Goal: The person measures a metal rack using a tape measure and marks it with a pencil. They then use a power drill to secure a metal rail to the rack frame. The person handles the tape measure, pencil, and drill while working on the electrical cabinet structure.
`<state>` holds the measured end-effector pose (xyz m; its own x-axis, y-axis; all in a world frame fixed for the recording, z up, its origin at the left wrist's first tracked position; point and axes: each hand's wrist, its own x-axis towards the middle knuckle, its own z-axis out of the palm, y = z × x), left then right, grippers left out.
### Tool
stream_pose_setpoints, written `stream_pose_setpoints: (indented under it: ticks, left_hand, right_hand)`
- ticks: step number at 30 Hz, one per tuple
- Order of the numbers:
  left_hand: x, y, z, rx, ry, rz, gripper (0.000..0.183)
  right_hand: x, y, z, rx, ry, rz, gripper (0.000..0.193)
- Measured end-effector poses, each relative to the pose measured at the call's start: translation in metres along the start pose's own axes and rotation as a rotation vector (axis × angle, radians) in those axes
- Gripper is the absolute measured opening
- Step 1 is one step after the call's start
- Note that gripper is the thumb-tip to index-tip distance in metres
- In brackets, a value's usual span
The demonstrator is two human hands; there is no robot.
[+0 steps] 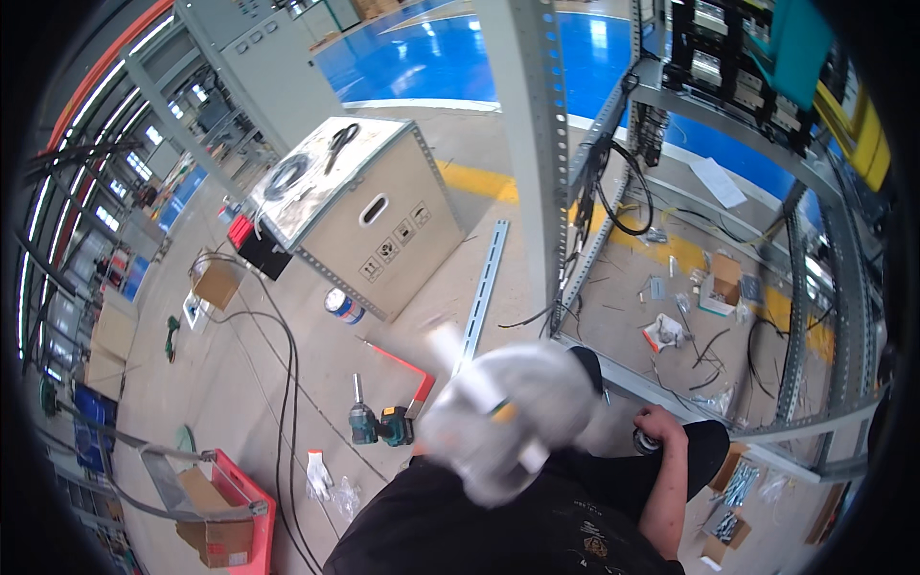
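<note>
A large grey-white bundle [513, 412], smeared by motion, hangs in front of my chest. It looks like a plastic bag or wrapping with pale patches, but its kind is unclear. My left hand cannot be made out; the bundle may hide it. On the right, beside my bent knee, my right hand [659, 424] is closed, with a small dark round thing [647, 442] at its fingers. A green-black cordless drill [393, 425] and a similar tool [361, 422] stand left of the bundle. Beside them lies a red-handled tool [423, 385]. A slotted metal strip [487, 285] lies beyond.
A wooden crate [388, 225] with cables on top stands ahead, a can [343, 306] at its foot. A metal frame cabinet [613, 369] rises on the right. Boxes of bolts [739, 482] lie lower right. Black cables [290, 383], a glove [318, 475] and a red trolley [259, 522] are left.
</note>
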<state>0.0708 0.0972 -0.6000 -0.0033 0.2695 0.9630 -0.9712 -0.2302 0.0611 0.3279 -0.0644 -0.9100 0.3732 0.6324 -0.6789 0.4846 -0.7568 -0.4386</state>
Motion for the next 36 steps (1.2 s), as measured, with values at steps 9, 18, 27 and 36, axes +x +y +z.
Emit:
stream_pose_setpoints:
  ticks: [9, 18, 27, 36]
  left_hand:
    - [0.063, 0.072, 0.061, 0.588, -0.165, 0.133, 0.049]
    - [0.051, 0.062, 0.054, 0.385, -0.088, -0.072, 0.033]
    - [0.062, 0.073, 0.047, 0.511, -0.059, -0.168, 0.025]
    - [0.110, 0.216, 0.052, 1.263, -0.027, 0.610, 0.033]
  right_hand:
    - [0.043, -0.003, -0.010, -0.113, -0.128, -0.050, 0.040]
    - [0.068, 0.010, -0.014, -0.118, -0.129, -0.013, 0.043]
    - [0.079, 0.002, -0.014, -0.166, -0.161, -0.025, 0.043]
    - [0.113, 0.020, -0.010, -0.271, -0.189, -0.144, 0.045]
